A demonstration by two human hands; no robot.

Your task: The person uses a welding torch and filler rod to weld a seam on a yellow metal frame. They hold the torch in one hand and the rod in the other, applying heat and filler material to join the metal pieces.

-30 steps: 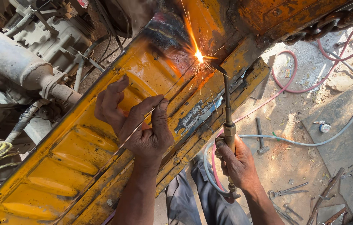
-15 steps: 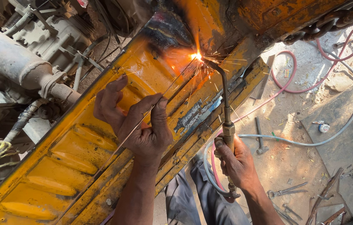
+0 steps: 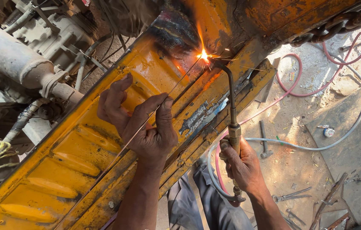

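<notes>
My right hand [image 3: 242, 166] grips a brass gas torch [image 3: 231, 106] whose bent tip points up at a bright flame and sparks [image 3: 204, 55]. The flame sits on a blackened patch of a yellow ribbed metal panel [image 3: 74, 166]. My left hand [image 3: 140, 121] rests against the panel and pinches a thin filler rod [image 3: 163, 100] between thumb and fingers. The rod runs diagonally up to the glowing spot.
A grey axle and engine parts [image 3: 14, 59] lie at the upper left. Pink hose [image 3: 312, 89] and white hose [image 3: 351, 127] curl over the dusty ground at the right. A hammer [image 3: 264, 138], wrenches [image 3: 291, 196] and a rusty chain [image 3: 338, 23] are nearby. My grey trouser legs [image 3: 197, 204] show below.
The spark shower has shrunk and the flame point has crept slightly left along the seam. Both hands hold nearly the same positions.
</notes>
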